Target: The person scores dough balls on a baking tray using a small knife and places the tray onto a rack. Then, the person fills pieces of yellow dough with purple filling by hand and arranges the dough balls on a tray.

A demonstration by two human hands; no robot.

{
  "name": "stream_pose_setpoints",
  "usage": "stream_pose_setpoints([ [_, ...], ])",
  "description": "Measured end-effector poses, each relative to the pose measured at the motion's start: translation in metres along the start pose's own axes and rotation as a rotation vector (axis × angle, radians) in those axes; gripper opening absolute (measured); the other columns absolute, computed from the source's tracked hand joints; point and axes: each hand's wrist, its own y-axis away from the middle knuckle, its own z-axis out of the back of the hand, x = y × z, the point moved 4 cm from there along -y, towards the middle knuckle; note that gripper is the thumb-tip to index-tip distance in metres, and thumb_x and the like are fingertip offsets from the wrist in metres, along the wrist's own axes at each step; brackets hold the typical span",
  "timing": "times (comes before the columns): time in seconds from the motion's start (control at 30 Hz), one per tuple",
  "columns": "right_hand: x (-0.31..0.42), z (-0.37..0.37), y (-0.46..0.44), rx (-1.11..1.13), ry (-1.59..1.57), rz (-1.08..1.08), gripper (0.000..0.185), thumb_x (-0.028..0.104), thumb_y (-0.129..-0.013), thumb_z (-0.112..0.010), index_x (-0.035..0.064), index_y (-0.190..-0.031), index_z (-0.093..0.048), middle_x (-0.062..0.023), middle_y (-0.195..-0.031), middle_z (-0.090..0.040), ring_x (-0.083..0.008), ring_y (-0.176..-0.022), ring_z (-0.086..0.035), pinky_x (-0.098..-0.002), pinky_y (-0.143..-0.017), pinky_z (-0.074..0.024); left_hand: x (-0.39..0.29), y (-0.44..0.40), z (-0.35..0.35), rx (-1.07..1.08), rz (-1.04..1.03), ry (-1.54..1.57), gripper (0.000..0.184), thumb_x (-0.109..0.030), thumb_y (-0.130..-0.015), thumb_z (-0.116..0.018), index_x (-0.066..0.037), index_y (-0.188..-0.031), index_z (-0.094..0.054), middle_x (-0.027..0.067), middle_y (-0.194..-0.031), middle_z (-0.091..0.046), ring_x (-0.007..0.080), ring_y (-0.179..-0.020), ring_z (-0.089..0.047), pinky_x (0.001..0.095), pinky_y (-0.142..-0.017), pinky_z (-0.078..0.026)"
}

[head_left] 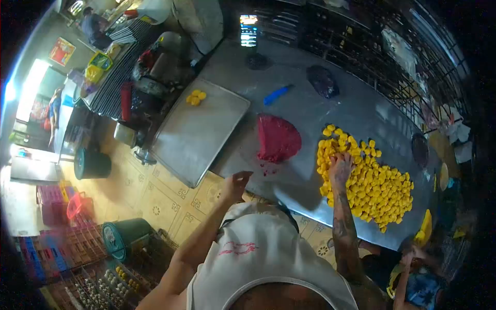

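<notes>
A bare metal worktop (361,108) spreads beneath the right hand (341,168) and runs on well beyond both sets of fingers; its near edge lies just beside the left hand (238,186). Forward and to the left of the left fingers rests a flat rectangular metal tray (191,139), its nearest corner overhanging the tiled floor. Well to the right of the right fingers, and nearer the body, is another person (421,289) in a blue patterned top.

The heap of small, rounded yellow dough pieces (377,191) lies directly under the right fingers and fans out mostly to their right. Those fingers point down into the heap's left part, touching it; whether they pinch a piece, I cannot tell. The left fingers are loosely bent and apart, in the air.

Between the two hands, and forward of both, sits a half-round magenta dough slab (279,138), crumbly along its near end. Well past the right fingers is a dark purple lump (323,81). Beyond the left fingers, past the slab, lies a blue tool (277,95). A small yellow cluster (195,97) sits on the tray's far part, and magenta crumbs (268,168) dot the metal near the left fingertips.
</notes>
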Motion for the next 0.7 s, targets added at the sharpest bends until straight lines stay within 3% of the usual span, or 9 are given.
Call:
stream_pose_setpoints([
  [0.07, -0.010, -0.007, -0.003, -0.062, 0.043, 0.013, 0.011, 0.012, -0.085, -0.066, 0.0042, -0.092, -0.065, -0.0126, -0.108, -0.054, -0.0337, -0.107, -0.049, -0.0520, -0.086, -0.0378, 0.020, -0.021, -0.009, 0.056, 0.124, 0.185, 0.025, -0.010, -0.097, -0.053, -0.004, -0.116, -0.067, 0.0143, -0.099, -0.072, 0.0168, -0.087, -0.068, 0.0304, -0.074, -0.053],
  [0.13, -0.005, 0.006, -0.008, -0.103, -0.047, 0.083, 0.010, 0.008, -0.085, -0.064, 0.0025, -0.093, -0.064, -0.0138, -0.101, -0.056, -0.0325, -0.103, -0.052, -0.0460, -0.084, -0.0420, 0.029, -0.046, -0.015, 0.104, -0.115, 0.070, 0.023, -0.009, -0.096, -0.055, -0.004, -0.114, -0.068, 0.0140, -0.102, -0.072, 0.0171, -0.093, -0.068, 0.0300, -0.078, -0.052],
  [0.23, 0.024, 0.017, 0.004, -0.139, -0.519, -0.040, 0.009, 0.001, -0.087, -0.062, 0.0016, -0.095, -0.062, -0.0146, -0.093, -0.060, -0.0295, -0.087, -0.059, -0.0377, -0.076, -0.0478, -0.037, -0.046, -0.030, 0.159, -0.261, -0.226, 0.020, -0.009, -0.094, -0.058, -0.003, -0.110, -0.069, 0.0142, -0.104, -0.071, 0.0157, -0.099, -0.066, 0.0297, -0.082, -0.052],
  [0.3, 0.054, -0.008, 0.030, -0.008, -0.792, -0.125, 0.009, 0.001, -0.088, -0.062, 0.0007, -0.097, -0.060, -0.0132, -0.088, -0.062, -0.0239, -0.081, -0.062, -0.0342, -0.074, -0.0497, -0.034, -0.055, -0.048, 0.257, -0.194, -0.056, 0.018, -0.007, -0.092, -0.062, -0.001, -0.108, -0.069, 0.0155, -0.100, -0.071, 0.0129, -0.099, -0.064, 0.0295, -0.081, -0.052],
  [0.37, 0.101, -0.038, 0.064, 0.203, -0.973, -0.187, 0.012, 0.003, -0.090, -0.063, 0.0000, -0.102, -0.061, -0.0118, -0.086, -0.064, -0.0187, -0.081, -0.062, -0.0319, -0.074, -0.0504, -0.035, -0.061, -0.064, 0.356, -0.676, -0.255, 0.019, -0.005, -0.089, -0.065, 0.003, -0.106, -0.068, 0.0147, -0.100, -0.071, 0.0112, -0.095, -0.064, 0.0297, -0.082, -0.052],
  [0.4, 0.125, -0.048, 0.077, 0.307, -0.982, -0.184, 0.015, 0.003, -0.090, -0.063, -0.0003, -0.105, -0.062, -0.0114, -0.087, -0.064, -0.0165, -0.083, -0.062, -0.0311, -0.075, -0.0507, -0.036, -0.063, -0.060, 0.374, -0.680, -0.241, 0.019, -0.005, -0.089, -0.065, 0.003, -0.106, -0.068, 0.0147, -0.100, -0.071, 0.0112, -0.095, -0.064, 0.0297, -0.082, -0.052],
  [0.47, 0.156, -0.055, 0.088, 0.324, -0.923, -0.233, 0.020, 0.007, -0.090, -0.064, 0.0013, -0.109, -0.063, -0.0130, -0.089, -0.065, -0.0220, -0.083, -0.063, -0.0326, -0.075, -0.0506, -0.023, -0.074, -0.052, 0.582, -0.254, -0.351, 0.020, -0.006, -0.087, -0.068, 0.006, -0.103, -0.067, 0.0138, -0.104, -0.069, 0.0146, -0.096, -0.066, 0.0301, -0.084, -0.053],
  [0.57, 0.166, -0.052, 0.070, 0.212, -0.658, -0.288, 0.028, 0.013, -0.089, -0.065, 0.0039, -0.115, -0.065, -0.0154, -0.095, -0.066, -0.0296, -0.086, -0.064, -0.0359, -0.077, -0.0507, 0.003, -0.091, -0.007, 0.542, -0.100, -0.147, 0.025, -0.008, -0.086, -0.071, 0.007, -0.105, -0.066, 0.0116, -0.099, -0.069, 0.0153, -0.090, -0.067, 0.0290, -0.079, -0.054],
  [0.7, 0.180, -0.049, 0.045, -0.045, -0.304, -0.050, 0.029, 0.014, -0.087, -0.067, 0.0001, -0.112, -0.065, -0.0179, -0.103, -0.062, -0.0383, -0.091, -0.061, -0.0421, -0.080, -0.0508, -0.012, -0.090, 0.045, 0.452, -0.198, 0.490, 0.033, -0.011, -0.086, -0.073, 0.007, -0.112, -0.063, 0.0097, -0.090, -0.068, 0.0134, -0.082, -0.065, 0.0274, -0.074, -0.054],
])
